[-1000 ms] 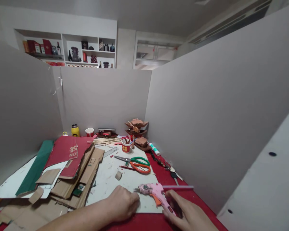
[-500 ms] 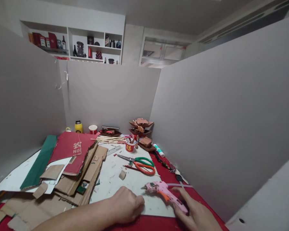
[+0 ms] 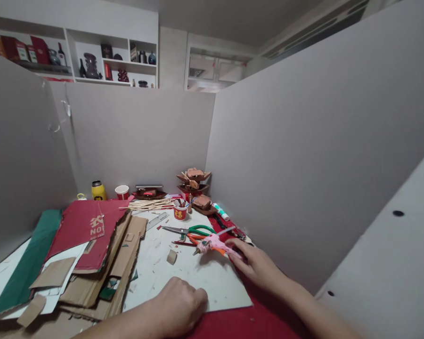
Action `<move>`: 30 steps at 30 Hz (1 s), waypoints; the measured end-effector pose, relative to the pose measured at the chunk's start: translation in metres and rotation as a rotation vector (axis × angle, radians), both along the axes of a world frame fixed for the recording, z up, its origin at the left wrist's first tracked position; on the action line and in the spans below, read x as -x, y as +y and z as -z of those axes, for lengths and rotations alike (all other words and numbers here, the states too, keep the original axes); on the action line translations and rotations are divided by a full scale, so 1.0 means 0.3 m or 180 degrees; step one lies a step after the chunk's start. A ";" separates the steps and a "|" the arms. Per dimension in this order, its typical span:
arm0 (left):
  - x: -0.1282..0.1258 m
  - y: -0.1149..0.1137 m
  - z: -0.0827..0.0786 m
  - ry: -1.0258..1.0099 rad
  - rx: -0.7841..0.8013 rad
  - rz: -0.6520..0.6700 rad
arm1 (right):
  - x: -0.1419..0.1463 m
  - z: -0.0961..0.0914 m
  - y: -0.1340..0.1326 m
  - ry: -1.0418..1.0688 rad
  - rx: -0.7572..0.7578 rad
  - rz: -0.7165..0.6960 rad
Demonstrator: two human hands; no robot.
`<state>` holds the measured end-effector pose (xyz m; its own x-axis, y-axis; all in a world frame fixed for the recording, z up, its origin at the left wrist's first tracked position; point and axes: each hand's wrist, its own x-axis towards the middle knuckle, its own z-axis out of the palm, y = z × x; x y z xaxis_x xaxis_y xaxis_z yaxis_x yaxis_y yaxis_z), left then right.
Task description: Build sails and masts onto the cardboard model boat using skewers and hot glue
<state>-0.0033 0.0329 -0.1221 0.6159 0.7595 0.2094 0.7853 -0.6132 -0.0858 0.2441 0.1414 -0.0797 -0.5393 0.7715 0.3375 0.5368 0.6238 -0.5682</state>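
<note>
My right hand (image 3: 256, 266) is closed round the handle of a pink hot glue gun (image 3: 215, 244), which has an orange trigger. Its nozzle points left, and a pale glue stick sticks out of the back. Just beyond the gun lie scissors (image 3: 199, 230) with green and orange handles, partly covered by it. My left hand (image 3: 180, 303) rests as a fist at the near edge of the white board (image 3: 155, 270); its fingers curl under, so anything inside is hidden. A small piece of cardboard (image 3: 171, 256) lies ahead of that fist.
Stacked cardboard (image 3: 116, 263) and a red sheet (image 3: 88, 216) cover the left side. Farther back are wooden sticks (image 3: 151, 204), a ruler (image 3: 157, 221), a red cup (image 3: 180, 210), brown boat models (image 3: 194, 181) and a yellow bottle (image 3: 98, 191). Grey partitions (image 3: 137, 136) enclose the table.
My right hand has moved the glue gun forward and a little left, up to the scissors. My left fist stays on the board. The whole view has turned slightly to the right.
</note>
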 end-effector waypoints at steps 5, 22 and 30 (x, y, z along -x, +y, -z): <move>0.000 0.000 -0.010 0.0009 0.0053 -0.0029 | -0.017 -0.023 0.061 0.0610 0.0454 -0.0064; 0.001 0.017 -0.001 -0.0105 0.0155 -0.0050 | 0.051 -0.151 -0.092 0.3009 0.2498 -0.0650; 0.002 0.017 -0.002 -0.0166 0.0195 -0.0017 | 0.046 -0.141 -0.129 0.2595 0.1464 -0.0383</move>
